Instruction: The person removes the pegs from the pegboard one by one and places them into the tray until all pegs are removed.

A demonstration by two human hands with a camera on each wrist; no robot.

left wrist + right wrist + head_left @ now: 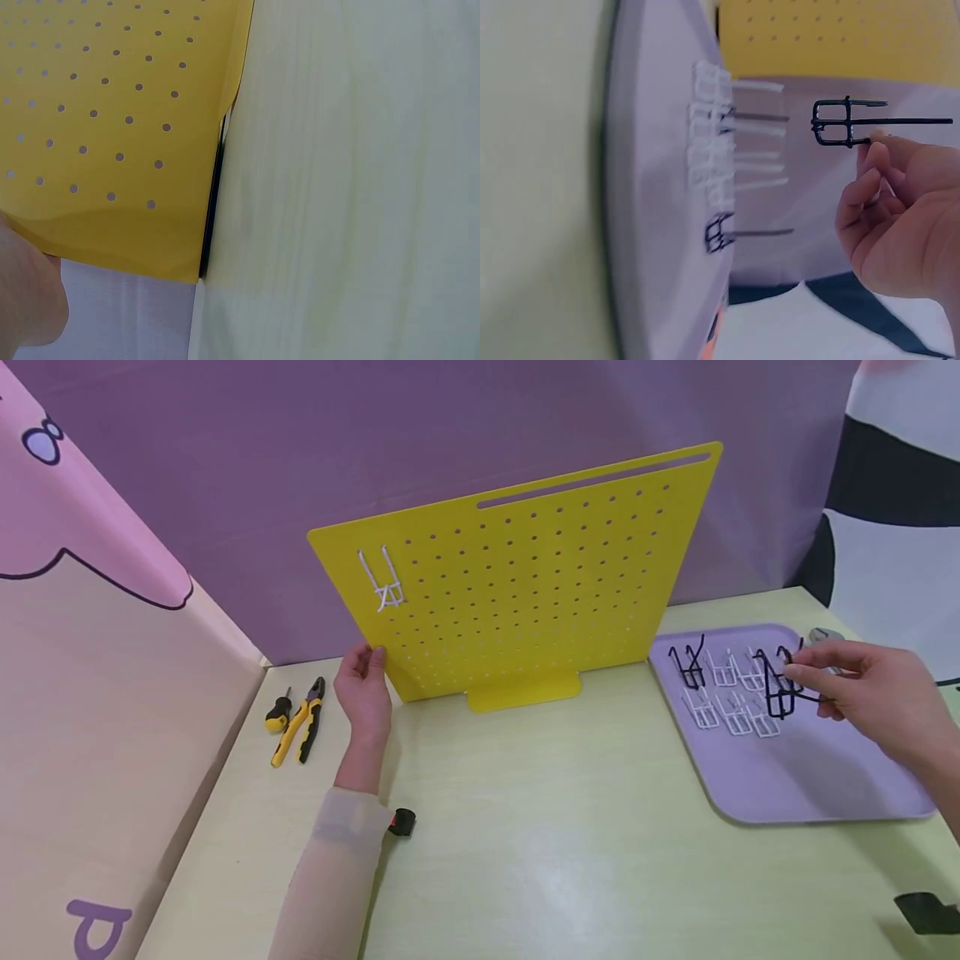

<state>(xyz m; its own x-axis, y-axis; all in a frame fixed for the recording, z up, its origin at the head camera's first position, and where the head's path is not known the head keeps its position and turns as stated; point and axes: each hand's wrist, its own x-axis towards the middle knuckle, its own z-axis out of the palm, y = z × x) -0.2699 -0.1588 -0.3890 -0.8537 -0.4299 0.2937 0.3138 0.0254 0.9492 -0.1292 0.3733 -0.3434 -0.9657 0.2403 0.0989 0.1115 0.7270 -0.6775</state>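
A yellow pegboard [525, 585] stands upright on the table in a flat foot. My left hand [365, 693] holds its lower left edge, the thumb in front and the other fingers partly hidden; in the left wrist view only part of that hand [30, 292] shows at the board's edge. A white wire hook [390, 594] hangs at the board's upper left. Over the lilac tray [795, 793] my right hand [877, 693] pinches a black wire pegboard hook [780, 702] between thumb and fingers. The right wrist view shows this black hook [847, 121] raised off the tray.
Several white wire hooks [736, 720] and another black hook [690, 672] lie in the tray. A grey object [825, 634] sits at its back edge. Pliers [300, 722] and a stubby screwdriver [279, 713] lie left of my left hand. A purple backdrop [225, 485] rises behind.
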